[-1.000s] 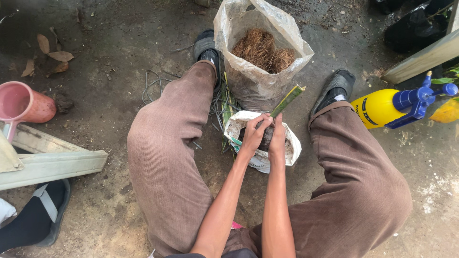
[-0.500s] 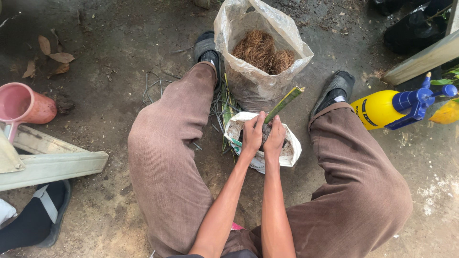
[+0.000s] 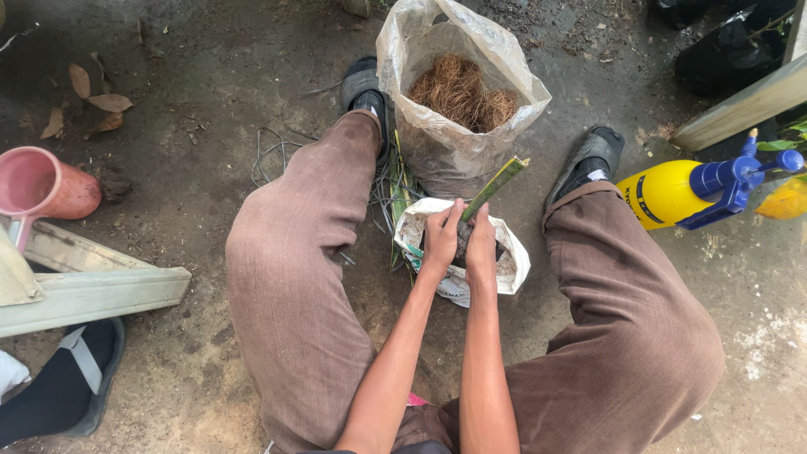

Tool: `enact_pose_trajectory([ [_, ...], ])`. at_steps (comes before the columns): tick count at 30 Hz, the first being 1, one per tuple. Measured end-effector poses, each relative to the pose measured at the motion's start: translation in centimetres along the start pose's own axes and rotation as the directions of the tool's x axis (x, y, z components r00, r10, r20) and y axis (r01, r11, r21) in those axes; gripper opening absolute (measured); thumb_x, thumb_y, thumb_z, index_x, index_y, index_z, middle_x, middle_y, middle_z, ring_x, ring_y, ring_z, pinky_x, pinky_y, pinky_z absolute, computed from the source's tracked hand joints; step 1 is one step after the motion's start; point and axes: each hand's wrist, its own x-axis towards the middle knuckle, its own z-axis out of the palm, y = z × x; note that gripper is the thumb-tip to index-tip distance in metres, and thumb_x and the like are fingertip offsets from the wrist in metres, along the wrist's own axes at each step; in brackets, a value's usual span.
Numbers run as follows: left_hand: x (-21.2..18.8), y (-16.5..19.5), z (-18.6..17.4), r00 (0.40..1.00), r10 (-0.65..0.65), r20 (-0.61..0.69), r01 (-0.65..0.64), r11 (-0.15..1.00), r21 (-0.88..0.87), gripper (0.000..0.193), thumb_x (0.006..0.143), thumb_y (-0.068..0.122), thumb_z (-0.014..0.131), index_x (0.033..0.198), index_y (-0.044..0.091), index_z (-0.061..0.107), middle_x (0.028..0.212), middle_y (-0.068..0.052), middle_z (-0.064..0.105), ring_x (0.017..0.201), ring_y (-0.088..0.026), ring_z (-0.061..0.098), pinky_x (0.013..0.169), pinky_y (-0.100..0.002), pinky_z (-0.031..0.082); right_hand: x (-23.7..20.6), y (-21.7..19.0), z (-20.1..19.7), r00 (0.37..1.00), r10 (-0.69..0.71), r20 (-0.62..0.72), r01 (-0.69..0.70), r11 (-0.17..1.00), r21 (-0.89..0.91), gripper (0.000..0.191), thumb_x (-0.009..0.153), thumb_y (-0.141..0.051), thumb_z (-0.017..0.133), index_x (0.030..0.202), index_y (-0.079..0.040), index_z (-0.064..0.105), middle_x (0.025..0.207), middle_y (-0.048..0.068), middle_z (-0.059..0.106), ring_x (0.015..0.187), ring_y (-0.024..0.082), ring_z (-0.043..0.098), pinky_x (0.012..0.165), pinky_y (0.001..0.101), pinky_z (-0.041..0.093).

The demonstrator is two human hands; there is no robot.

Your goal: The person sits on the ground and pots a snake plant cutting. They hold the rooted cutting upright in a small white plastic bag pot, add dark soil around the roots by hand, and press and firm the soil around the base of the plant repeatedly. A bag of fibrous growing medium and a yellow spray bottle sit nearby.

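I see the small bag (image 3: 461,262) on the ground between my knees, both hands in its mouth: left hand (image 3: 440,238) beside right hand (image 3: 481,244), the cut stalk (image 3: 498,187) rising between them. Beyond it stands the big sack (image 3: 454,139) holding fibre (image 3: 464,88). The sprayer (image 3: 681,190) lies right, the jug (image 3: 42,183) left, possibly touching the plank (image 3: 92,290).

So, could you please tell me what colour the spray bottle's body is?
Yellow: the spray bottle has a blue pump top, seen in the head view.

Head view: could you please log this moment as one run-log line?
left hand: pressing into small white bag | right hand: same, beside green stalk | behind: clear bag of brown fibre | right: yellow sprayer
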Motion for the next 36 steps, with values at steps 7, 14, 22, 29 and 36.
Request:
enact_pose_trajectory([
  [7, 0.3, -0.7, 0.1, 0.999, 0.033, 0.020, -0.033, 0.999, -0.009, 0.046, 0.109, 0.031, 0.049, 0.101, -0.007, 0.074, 0.083, -0.004, 0.073, 0.080, -0.010, 0.065, 0.076, -0.028, 0.051, -0.5, -0.5, 0.4, 0.994, -0.102, -0.024, 0.101, 0.994, -0.052, 0.062, 0.112, -0.042, 0.029, 0.115, 0.004, 0.071, 0.109, 0.015, 0.071, 0.105, 0.025, 0.062, 0.100, 0.0373, 0.045],
  [14, 0.4, -1.2, -0.2, 0.999, 0.045, 0.014, -0.047, 0.987, 0.152, 0.052, 0.112, 0.031, 0.041, 0.096, -0.005, 0.074, 0.074, -0.011, 0.068, 0.072, -0.012, 0.057, 0.067, -0.034, 0.047, 0.0, 0.8, 0.6, 0.925, -0.371, -0.082, 0.355, 0.921, -0.160, 0.048, 0.112, -0.028, 0.034, 0.110, 0.005, 0.068, 0.104, 0.016, 0.076, 0.100, 0.027, 0.070, 0.095, 0.0380, 0.050],
  [22, 0.2, -0.5, -0.4, 0.999, -0.015, 0.048, 0.005, 0.981, 0.193, 0.052, 0.111, 0.034, 0.037, 0.105, -0.003, 0.073, 0.076, -0.013, 0.070, 0.072, -0.014, 0.060, 0.070, -0.036, 0.049, -0.9, 0.4, 1.7, 0.837, -0.512, -0.195, 0.453, 0.847, -0.279, 0.046, 0.111, -0.022, 0.034, 0.104, 0.006, 0.070, 0.099, 0.018, 0.075, 0.092, 0.030, 0.071, 0.088, 0.0403, 0.051],
  [29, -0.1, 0.0, -0.1, 0.981, 0.068, 0.183, -0.077, 0.996, 0.042, 0.055, 0.112, 0.039, 0.037, 0.102, -0.003, 0.071, 0.100, -0.013, 0.075, 0.093, -0.015, 0.067, 0.089, -0.034, 0.051, -1.4, -0.2, 1.9, 0.816, -0.500, -0.290, 0.406, 0.853, -0.326, 0.043, 0.108, -0.023, 0.037, 0.104, 0.005, 0.070, 0.095, 0.018, 0.074, 0.087, 0.030, 0.070, 0.082, 0.0399, 0.050],
  [36, 0.5, -0.3, -0.5, 0.995, 0.040, 0.090, -0.045, 0.998, 0.054, 0.054, 0.113, 0.038, 0.043, 0.096, -0.003, 0.072, 0.084, -0.007, 0.068, 0.083, -0.011, 0.057, 0.078, -0.031, 0.048, -0.4, -0.1, 1.0, 0.966, -0.222, -0.135, 0.224, 0.975, -0.001, 0.038, 0.105, -0.027, 0.046, 0.110, 0.002, 0.069, 0.104, 0.014, 0.072, 0.098, 0.023, 0.066, 0.090, 0.0354, 0.049],
])
